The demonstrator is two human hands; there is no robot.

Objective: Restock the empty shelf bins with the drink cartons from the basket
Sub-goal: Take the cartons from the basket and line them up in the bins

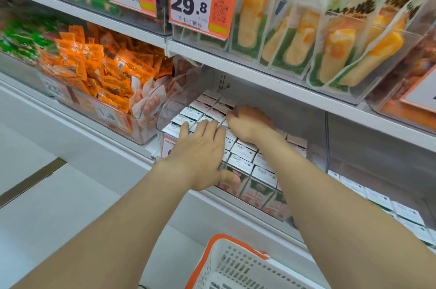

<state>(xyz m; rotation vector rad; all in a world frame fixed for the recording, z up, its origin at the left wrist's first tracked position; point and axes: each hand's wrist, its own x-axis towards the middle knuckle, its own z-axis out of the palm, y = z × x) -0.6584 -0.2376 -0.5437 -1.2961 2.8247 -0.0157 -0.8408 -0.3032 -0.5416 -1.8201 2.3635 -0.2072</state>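
Observation:
Small white drink cartons (240, 161) with green print stand in tight rows inside a clear shelf bin (271, 214) under the middle shelf. My left hand (200, 156) lies flat on the front rows, fingers spread straight, thumb over the bin's front edge. My right hand (250, 122) reaches deeper into the bin, fingers bent down among the back cartons; whether it grips one is hidden. The white basket (236, 265) with an orange rim sits at the bottom edge, below my arms.
Another clear bin of the same cartons (382, 204) stands to the right. To the left are bins of orange snack packets (94, 69) and sausages (146, 104). The shelf above (259, 76) hangs low over the bin, holding pouched snacks and price tags.

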